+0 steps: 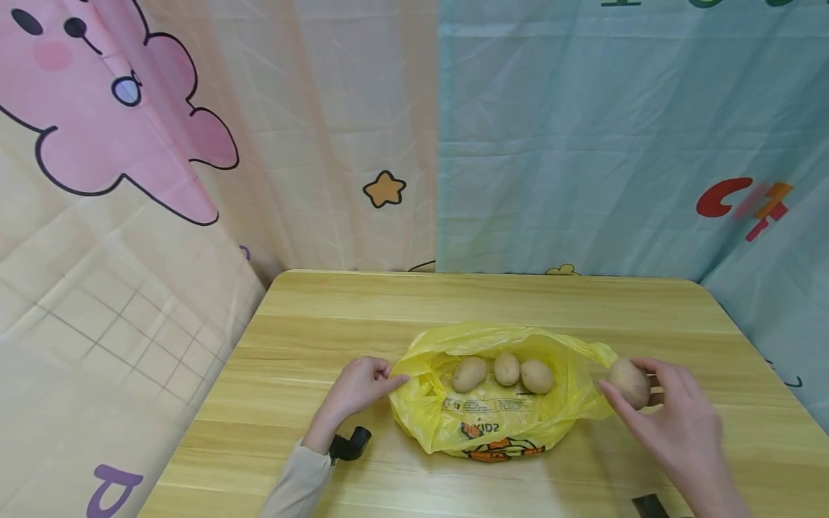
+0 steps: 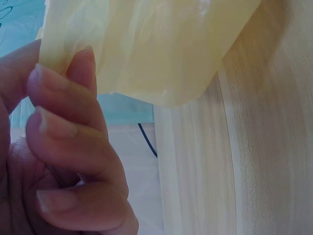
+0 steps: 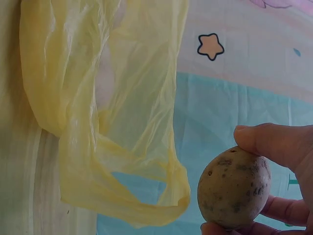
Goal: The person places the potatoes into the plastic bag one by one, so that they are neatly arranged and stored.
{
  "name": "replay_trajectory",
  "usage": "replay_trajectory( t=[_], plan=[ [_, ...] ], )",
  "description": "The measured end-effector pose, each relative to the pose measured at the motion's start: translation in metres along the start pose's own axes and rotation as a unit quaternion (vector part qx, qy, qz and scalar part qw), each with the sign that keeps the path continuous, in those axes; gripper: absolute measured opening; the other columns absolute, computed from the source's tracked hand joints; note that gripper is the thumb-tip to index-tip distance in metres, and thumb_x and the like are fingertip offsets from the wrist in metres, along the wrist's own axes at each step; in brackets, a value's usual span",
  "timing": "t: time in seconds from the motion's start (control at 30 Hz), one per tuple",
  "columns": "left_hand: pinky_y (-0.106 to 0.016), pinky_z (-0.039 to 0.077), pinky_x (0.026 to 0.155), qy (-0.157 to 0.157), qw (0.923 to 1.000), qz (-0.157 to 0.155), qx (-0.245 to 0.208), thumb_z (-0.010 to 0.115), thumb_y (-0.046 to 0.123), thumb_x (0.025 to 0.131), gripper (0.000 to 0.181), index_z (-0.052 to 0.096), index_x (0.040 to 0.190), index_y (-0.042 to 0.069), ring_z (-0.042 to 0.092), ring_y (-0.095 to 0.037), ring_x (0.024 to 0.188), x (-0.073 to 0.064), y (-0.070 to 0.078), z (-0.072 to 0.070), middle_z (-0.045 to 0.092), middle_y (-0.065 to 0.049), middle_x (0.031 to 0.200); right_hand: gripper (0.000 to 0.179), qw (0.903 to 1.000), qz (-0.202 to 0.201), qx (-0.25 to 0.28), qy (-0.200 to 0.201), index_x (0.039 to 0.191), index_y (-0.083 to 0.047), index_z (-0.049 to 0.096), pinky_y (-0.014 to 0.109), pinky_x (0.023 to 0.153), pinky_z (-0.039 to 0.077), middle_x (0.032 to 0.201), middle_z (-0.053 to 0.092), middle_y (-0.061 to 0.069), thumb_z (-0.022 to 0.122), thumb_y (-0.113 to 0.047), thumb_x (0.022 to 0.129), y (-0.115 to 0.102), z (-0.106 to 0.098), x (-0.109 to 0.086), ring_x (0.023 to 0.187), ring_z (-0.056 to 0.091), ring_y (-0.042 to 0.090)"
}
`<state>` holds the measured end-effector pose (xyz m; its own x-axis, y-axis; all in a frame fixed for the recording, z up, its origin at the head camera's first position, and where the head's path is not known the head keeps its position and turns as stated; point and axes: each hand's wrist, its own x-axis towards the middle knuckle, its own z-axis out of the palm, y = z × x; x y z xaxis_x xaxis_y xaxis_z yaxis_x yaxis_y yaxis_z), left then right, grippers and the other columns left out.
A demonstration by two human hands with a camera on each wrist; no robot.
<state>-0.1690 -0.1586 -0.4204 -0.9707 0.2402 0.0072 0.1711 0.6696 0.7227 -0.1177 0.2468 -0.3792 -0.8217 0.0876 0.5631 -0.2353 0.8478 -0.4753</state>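
Note:
A yellow plastic bag lies on the table with its mouth spread open. Three potatoes, among them a left one and a right one, sit side by side inside it. My left hand pinches the bag's left edge between thumb and index finger, the other fingers curled. My right hand grips another potato by its sides, just off the bag's right end. Dark blemishes mark this potato's skin in the right wrist view. Beside it hangs the bag's looped handle.
The wooden table extends around the bag, its far edge close to a printed curtain. Another stretch of cloth hangs along the left side. A black wrist-camera piece projects by the left wrist.

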Motion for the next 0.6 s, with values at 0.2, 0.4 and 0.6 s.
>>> replay_trajectory(
  t=[0.2, 0.4, 0.6],
  plan=[
    [-0.022, 0.022, 0.045, 0.003, 1.0, 0.002, -0.004, 0.069, 0.038, 0.086, 0.042, 0.046, 0.061, 0.013, 0.026, -0.006, 0.044, 0.0, 0.0, 0.0, 0.03, 0.009, 0.049, 0.053, 0.9997, -0.011, 0.016, -0.014, 0.106, -0.001, 0.061, 0.011, 0.056, 0.036, 0.092, 0.056, 0.01, 0.088, -0.019, 0.063, -0.006, 0.005, 0.0, 0.07, 0.05, 0.007],
    [-0.022, 0.022, 0.045, 0.004, 1.0, 0.001, -0.005, 0.07, 0.038, 0.086, 0.042, 0.047, 0.061, 0.012, 0.028, -0.006, 0.045, 0.0, 0.0, 0.0, 0.031, 0.01, 0.049, 0.054, 0.9986, -0.04, 0.03, -0.016, 0.106, 0.001, 0.06, 0.01, 0.057, 0.037, 0.093, 0.054, 0.01, 0.088, -0.013, 0.061, -0.01, 0.012, 0.002, 0.074, 0.049, 0.012],
    [-0.022, 0.023, 0.045, 0.004, 1.0, 0.0, -0.001, 0.069, 0.038, 0.086, 0.041, 0.048, 0.061, 0.013, 0.028, -0.006, 0.045, 0.001, -0.001, 0.0, 0.032, 0.01, 0.049, 0.056, 0.9963, -0.07, 0.041, -0.026, 0.105, 0.0, 0.06, 0.01, 0.057, 0.039, 0.091, 0.055, 0.009, 0.089, -0.009, 0.057, -0.014, 0.02, 0.003, 0.069, 0.054, 0.02]
  ],
)
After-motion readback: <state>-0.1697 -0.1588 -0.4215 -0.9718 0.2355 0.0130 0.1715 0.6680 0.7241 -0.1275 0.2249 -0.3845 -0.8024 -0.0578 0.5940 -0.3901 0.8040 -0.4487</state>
